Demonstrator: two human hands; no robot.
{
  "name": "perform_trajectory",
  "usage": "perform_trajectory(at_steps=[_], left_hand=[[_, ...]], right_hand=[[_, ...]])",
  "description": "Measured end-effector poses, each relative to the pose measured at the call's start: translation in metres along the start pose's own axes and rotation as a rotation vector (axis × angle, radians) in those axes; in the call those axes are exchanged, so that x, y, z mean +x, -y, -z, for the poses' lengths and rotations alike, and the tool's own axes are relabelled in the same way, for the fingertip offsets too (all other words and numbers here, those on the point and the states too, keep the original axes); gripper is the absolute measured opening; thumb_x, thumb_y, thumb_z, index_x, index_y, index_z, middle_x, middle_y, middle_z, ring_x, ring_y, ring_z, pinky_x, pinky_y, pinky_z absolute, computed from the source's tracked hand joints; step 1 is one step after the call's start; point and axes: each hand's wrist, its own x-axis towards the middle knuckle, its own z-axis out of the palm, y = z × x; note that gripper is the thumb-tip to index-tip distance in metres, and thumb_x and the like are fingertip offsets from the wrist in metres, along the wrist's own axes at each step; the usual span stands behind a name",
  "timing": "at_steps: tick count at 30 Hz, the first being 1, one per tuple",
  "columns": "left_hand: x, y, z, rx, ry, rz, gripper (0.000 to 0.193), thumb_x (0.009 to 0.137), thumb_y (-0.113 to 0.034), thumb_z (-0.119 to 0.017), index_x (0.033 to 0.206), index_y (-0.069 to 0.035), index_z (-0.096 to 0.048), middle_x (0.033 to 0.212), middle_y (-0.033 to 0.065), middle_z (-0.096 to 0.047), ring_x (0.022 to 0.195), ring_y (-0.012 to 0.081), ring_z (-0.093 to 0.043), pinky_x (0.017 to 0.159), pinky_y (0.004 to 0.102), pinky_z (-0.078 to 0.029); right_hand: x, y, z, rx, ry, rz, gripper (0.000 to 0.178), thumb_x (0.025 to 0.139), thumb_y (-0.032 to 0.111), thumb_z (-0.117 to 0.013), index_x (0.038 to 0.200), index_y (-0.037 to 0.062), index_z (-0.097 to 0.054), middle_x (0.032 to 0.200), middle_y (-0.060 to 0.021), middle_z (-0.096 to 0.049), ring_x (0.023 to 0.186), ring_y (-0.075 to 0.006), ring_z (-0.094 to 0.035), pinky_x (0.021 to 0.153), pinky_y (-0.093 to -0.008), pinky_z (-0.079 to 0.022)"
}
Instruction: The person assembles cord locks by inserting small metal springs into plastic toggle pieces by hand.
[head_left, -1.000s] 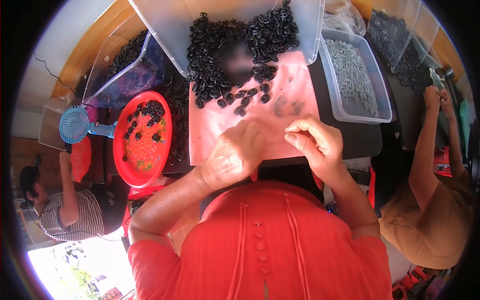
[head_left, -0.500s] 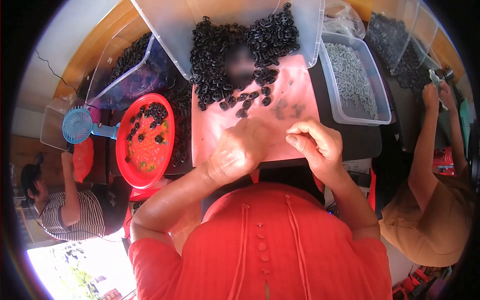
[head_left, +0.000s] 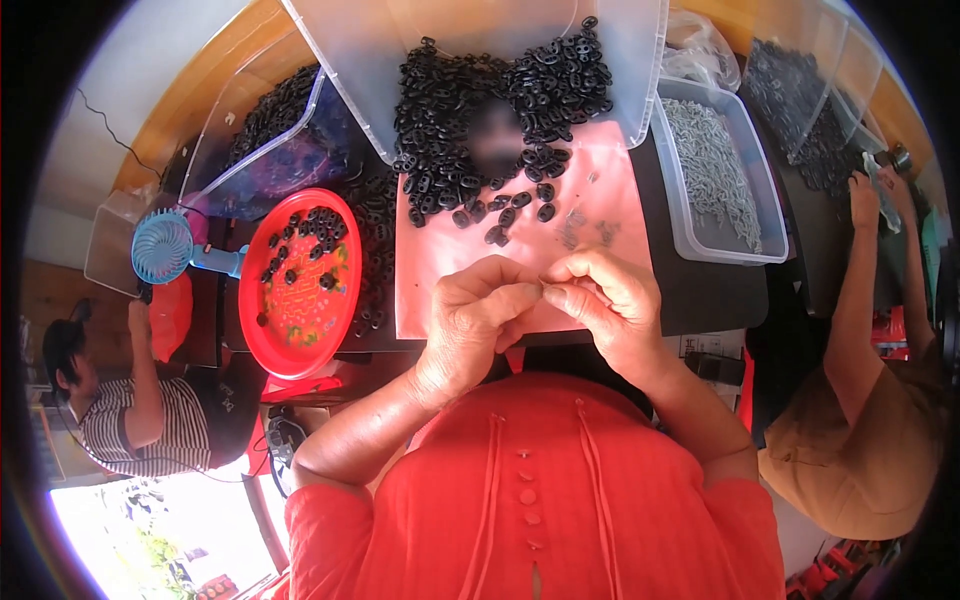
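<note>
My left hand and my right hand meet at the fingertips above the near part of a pink sheet. Each is closed in a pinch of thumb and forefinger. Whatever sits between the fingertips is too small and too covered to name. Beyond my hands, small black oval pieces with holes lie heaped in a tipped clear bin and spill onto the sheet. Several loose black pieces are nearest my left hand. A few tiny grey bits lie on the sheet beyond my right hand.
To the left stand a red tray with some black pieces, a blue fan and another clear bin. At right is a clear tub of small grey screw-like parts. People work on both sides.
My left hand has come back from beside the loose black pieces and turned, its fingertips now touching those of my right hand. My right hand has shifted slightly left.
</note>
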Motion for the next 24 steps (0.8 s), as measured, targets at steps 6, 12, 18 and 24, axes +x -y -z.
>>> perform_trajectory(at_steps=[6, 12, 18, 24], left_hand=[[-0.005, 0.001, 0.004, -0.087, 0.011, 0.059, 0.012, 0.088, -0.011, -0.064, 0.091, 0.001, -0.065, 0.067, 0.0012, -0.057, 0.050, 0.0064, -0.046, 0.044, 0.0192, -0.032], [0.004, -0.024, 0.012, 0.542, 0.042, -0.244, 0.010, 0.088, -0.009, -0.065, 0.088, 0.002, -0.064, 0.075, 0.0003, -0.059, 0.061, 0.0095, -0.053, 0.054, 0.0264, -0.045], [0.070, -0.037, 0.035, 1.258, -0.030, -0.869, 0.008, 0.080, -0.004, -0.068, 0.087, -0.001, -0.064, 0.079, 0.0077, -0.056, 0.070, 0.0202, -0.059, 0.061, 0.0312, -0.047], [0.107, -0.024, 0.035, 1.581, -0.011, -0.997, 0.009, 0.076, -0.005, -0.065, 0.084, -0.005, -0.060, 0.084, 0.0105, -0.056, 0.080, 0.0308, -0.059, 0.065, 0.0410, -0.050]], right_hand=[[0.003, 0.004, -0.001, -0.012, 0.048, -0.014, 0.008, 0.088, -0.003, -0.067, 0.093, -0.0025, -0.061, 0.083, -0.0028, -0.061, 0.068, -0.0053, -0.054, 0.059, -0.0192, -0.045], [0.009, 0.006, 0.004, -0.089, 0.017, 0.071, 0.009, 0.087, -0.004, -0.066, 0.090, -0.0023, -0.058, 0.080, -0.0031, -0.058, 0.067, -0.0067, -0.052, 0.061, -0.0205, -0.044], [0.013, -0.005, 0.011, -0.025, -0.071, 0.014, 0.011, 0.086, -0.005, -0.066, 0.091, -0.0023, -0.057, 0.084, -0.0021, -0.058, 0.071, -0.0047, -0.050, 0.063, -0.0188, -0.042], [0.012, -0.002, 0.012, -0.075, -0.081, 0.001, 0.010, 0.087, -0.002, -0.067, 0.089, -0.0008, -0.058, 0.076, -0.0037, -0.060, 0.067, -0.0079, -0.055, 0.061, -0.0231, -0.046]])
